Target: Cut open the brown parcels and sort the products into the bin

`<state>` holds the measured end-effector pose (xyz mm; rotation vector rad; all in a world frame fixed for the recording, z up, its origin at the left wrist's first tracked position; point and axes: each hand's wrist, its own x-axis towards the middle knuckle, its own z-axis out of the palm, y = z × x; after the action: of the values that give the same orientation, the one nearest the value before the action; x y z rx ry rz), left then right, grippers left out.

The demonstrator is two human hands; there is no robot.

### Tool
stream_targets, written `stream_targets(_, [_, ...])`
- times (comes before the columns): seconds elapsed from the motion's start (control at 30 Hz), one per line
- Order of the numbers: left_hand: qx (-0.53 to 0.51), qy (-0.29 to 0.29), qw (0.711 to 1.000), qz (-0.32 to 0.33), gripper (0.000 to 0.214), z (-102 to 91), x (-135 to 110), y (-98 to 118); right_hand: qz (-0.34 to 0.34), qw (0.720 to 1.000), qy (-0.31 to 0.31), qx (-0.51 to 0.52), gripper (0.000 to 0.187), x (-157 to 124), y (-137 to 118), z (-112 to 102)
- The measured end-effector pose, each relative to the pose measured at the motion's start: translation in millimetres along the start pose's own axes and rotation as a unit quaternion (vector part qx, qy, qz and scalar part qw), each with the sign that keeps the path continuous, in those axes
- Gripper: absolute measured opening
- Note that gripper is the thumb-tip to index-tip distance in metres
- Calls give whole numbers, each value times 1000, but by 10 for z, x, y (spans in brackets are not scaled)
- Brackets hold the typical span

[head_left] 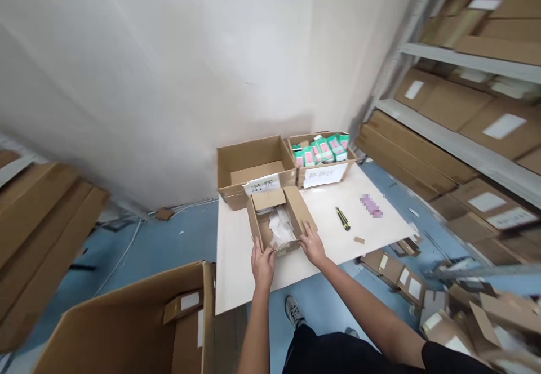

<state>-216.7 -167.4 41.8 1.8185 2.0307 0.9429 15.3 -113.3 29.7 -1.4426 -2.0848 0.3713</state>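
Note:
A small open cardboard box point(301, 208) stands on the white table in front of me, flaps raised, with crumpled white paper point(281, 227) inside. My left hand point(262, 262) grips its near left corner. At the near right corner, my right hand point(313, 244) is closed on the box edge beside the folded-out flap. Part of the near wall is hidden by my fingers. Lying to the right are a yellow-and-black utility knife point(342, 219) and a pixelated purple item point(371, 206) whose kind I cannot make out.
Behind stand an open carton point(230, 192) with a paper label and another carton point(301, 181) with green-and-pink packets point(324, 148). A cardboard scrap point(359, 240) lies on the table point(234, 261). A large carton point(127, 295) is at lower left; shelving point(443, 129) and scattered boxes point(406, 281) are right.

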Motion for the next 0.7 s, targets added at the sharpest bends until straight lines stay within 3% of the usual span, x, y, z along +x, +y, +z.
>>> stream_targets(0.1, [-41,9,996,81,11,199,188,644,31,996,85,-22,14,-152,309,-647])
stream_targets(0.17, [-68,-17,986,148,12,368,279,1155,69,987,132,-50,12,-363,541,-1137])
stream_targets(0.27, [-115,-94,958,247,15,740,246,2005,158,963,195,-97,13,-913,931,-1890])
stream_targets(0.33, [-142,-146,933,296,17,1079,61,2590,227,938,234,-121,13,-1434,1211,-2340])
stream_targets(0.43, [-167,-210,898,350,19,1666,-450,3428,329,887,291,-143,15,-2369,1625,-2866])
stream_targets(0.53, [-177,-269,860,396,18,2220,-1146,4192,413,831,338,-160,18,-3377,1965,-3247])
stream_targets(0.7, [-200,-356,784,467,15,2834,-2420,5326,503,737,401,-206,16,-4986,2158,-3826])
